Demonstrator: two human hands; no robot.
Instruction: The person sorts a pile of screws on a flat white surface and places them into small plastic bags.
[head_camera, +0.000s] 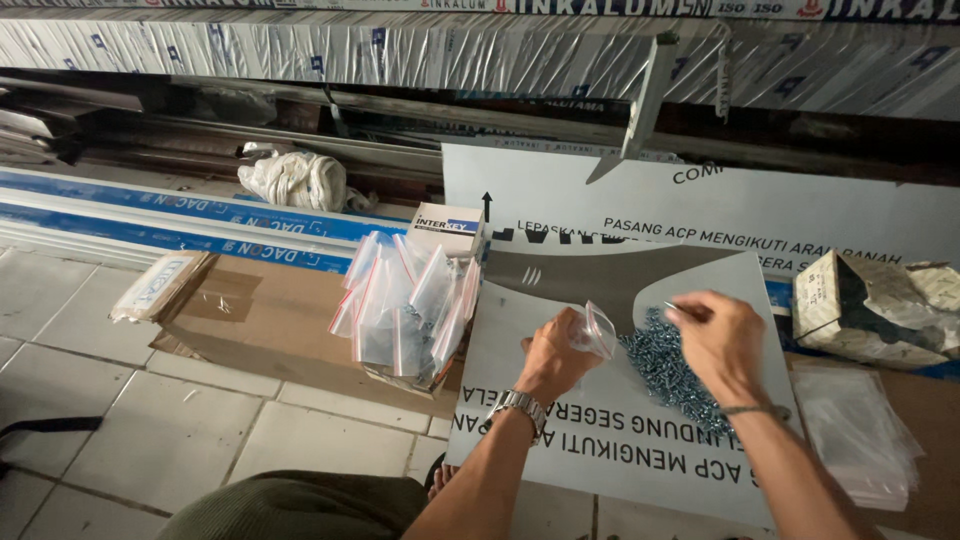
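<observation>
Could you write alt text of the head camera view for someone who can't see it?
A person's left hand holds open a small clear zip bag while the right hand pinches a screw above a pile of silver screws on a white panel; filled bags stand in a box nearby.

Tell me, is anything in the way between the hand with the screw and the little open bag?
Nothing visible. The right hand pinches a screw just above the screw pile, and the small clear bag in the left hand sits beside it with only open air between.
</observation>
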